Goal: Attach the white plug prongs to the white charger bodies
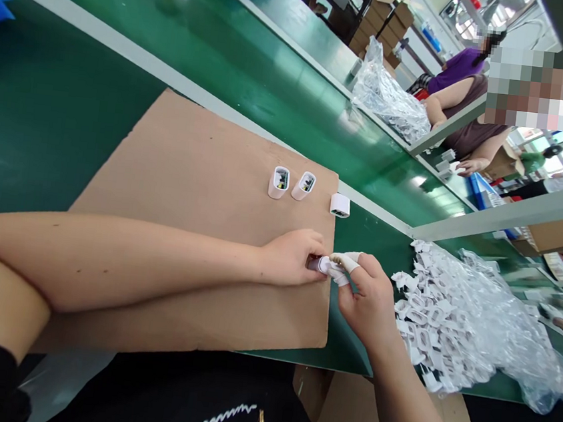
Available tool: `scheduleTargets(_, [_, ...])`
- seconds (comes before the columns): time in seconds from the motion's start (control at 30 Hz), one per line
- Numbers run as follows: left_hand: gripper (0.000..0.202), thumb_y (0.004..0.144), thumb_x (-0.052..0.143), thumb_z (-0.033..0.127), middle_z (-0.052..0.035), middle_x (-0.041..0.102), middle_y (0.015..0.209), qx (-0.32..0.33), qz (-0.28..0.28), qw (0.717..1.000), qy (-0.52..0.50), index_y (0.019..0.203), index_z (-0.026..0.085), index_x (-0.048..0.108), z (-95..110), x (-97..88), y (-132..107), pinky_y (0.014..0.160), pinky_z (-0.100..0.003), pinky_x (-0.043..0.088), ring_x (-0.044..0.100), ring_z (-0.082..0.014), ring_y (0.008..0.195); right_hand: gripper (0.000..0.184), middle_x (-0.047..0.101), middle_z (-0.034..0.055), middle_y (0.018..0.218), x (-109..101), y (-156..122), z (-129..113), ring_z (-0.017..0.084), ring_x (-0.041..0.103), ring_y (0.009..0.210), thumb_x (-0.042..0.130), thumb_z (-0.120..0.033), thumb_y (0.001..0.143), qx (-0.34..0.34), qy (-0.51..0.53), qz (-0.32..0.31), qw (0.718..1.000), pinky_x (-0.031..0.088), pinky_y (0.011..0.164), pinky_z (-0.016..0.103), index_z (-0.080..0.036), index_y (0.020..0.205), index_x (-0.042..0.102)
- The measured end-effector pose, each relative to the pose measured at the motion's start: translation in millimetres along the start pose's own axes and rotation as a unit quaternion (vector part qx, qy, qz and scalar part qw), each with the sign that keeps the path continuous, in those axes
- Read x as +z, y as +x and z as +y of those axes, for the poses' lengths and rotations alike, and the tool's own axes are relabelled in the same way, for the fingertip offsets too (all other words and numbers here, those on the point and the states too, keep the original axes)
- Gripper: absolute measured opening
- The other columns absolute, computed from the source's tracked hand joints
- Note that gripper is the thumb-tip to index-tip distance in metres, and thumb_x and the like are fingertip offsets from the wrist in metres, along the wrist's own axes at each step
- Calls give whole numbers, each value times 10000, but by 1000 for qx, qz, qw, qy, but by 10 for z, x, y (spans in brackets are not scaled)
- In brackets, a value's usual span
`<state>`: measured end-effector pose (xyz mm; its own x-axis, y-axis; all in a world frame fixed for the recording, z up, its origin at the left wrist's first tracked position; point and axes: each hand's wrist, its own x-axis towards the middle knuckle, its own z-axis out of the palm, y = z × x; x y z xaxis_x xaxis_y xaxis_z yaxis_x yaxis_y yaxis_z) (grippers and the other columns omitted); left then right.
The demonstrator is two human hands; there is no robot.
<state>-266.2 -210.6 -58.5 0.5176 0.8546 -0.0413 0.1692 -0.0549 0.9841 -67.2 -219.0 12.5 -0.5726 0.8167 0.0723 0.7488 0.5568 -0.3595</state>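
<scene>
My left hand (pixel 294 256) is closed round a small white charger housing (pixel 315 264), just above the right part of the cardboard sheet. Against the housing's right end, the white-covered fingertips of my right hand (pixel 370 297) are pinched on a small white plastic end piece (pixel 325 264), mostly hidden by the fingers. Beyond my hands, two open white charger housings (pixel 279 182) stand upright on the cardboard, circuit parts showing inside. A third white housing (pixel 340 206) lies on its side at the cardboard's right edge, its opening toward me.
The cardboard sheet (pixel 191 161) covers part of the green bench (pixel 45 112). At right lies a heap of white plastic pieces (pixel 425 320) beside a clear plastic bag (pixel 495 327). A metal rail (pixel 211 110) runs behind the cardboard. Across the bench, a co-worker's hand (pixel 472 166) is near white parts.
</scene>
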Motion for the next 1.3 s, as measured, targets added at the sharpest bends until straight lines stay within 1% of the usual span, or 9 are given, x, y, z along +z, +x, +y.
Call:
scheduleTargets(0.17, [142,843,737,319,-63,686,889,-1,2,1000,0,840,179,761,-4,11,7,783,-326,515,648,-213,877,254,652,71,890,18,-44,33,221,645,834,562,-90,919,13,10,26,1000,513,659,322,-202,1106,691])
scheduleTargets(0.4, [128,839,744,299,-60,683,892,10,5,1000,-2,857,174,766,-19,3,-3,793,-318,513,653,-204,875,185,575,50,782,-12,44,-44,209,555,748,532,-74,876,4,-31,-15,999,430,609,315,-199,873,669])
scheduleTargets(0.6, [147,816,757,321,-47,659,840,-19,23,1000,4,806,175,740,13,6,-11,738,-302,506,639,-192,828,210,544,44,749,96,18,-89,201,483,716,525,-66,834,29,-59,15,998,376,592,317,-214,730,632])
scheduleTargets(0.7, [196,805,763,369,-45,664,848,-39,11,999,17,833,176,742,39,22,-21,718,-298,505,640,-192,809,200,570,44,777,143,-5,-94,208,521,761,539,-113,877,78,-20,13,997,422,638,314,-224,838,701])
scheduleTargets(0.83, [245,812,744,406,-45,691,866,-45,-4,997,59,903,180,757,169,-55,73,724,-303,500,647,-194,790,387,660,67,1073,40,-174,-19,219,610,879,624,-313,936,150,105,31,983,519,736,345,-272,1321,635])
scheduleTargets(0.93, [260,828,724,384,-50,727,964,-17,52,994,98,984,177,749,337,-281,369,792,-305,496,654,-197,856,546,592,127,1257,-67,-542,175,245,618,964,622,-422,957,210,76,69,972,543,822,417,-263,1471,526])
scheduleTargets(1.03, [357,803,737,360,-43,735,1058,-42,112,976,182,1115,187,723,377,-623,891,802,-302,476,658,-220,920,468,621,143,1062,-68,-971,423,314,570,990,625,-448,946,260,-62,82,960,500,899,522,-176,1327,642])
scheduleTargets(1.17, [440,702,780,255,-71,733,1131,-156,100,931,316,1131,171,723,49,-1007,1605,828,-308,462,654,-280,1038,347,644,131,994,35,-1249,579,305,573,965,551,-396,974,295,-55,55,952,495,903,522,-162,1188,692])
scheduleTargets(1.3, [465,721,776,265,-130,712,1207,-240,84,896,366,1150,106,694,-308,-1151,1905,913,-324,457,622,-280,1105,380,666,122,1030,43,-1189,505,267,613,932,530,-464,991,350,30,87,932,519,867,472,-181,1158,720])
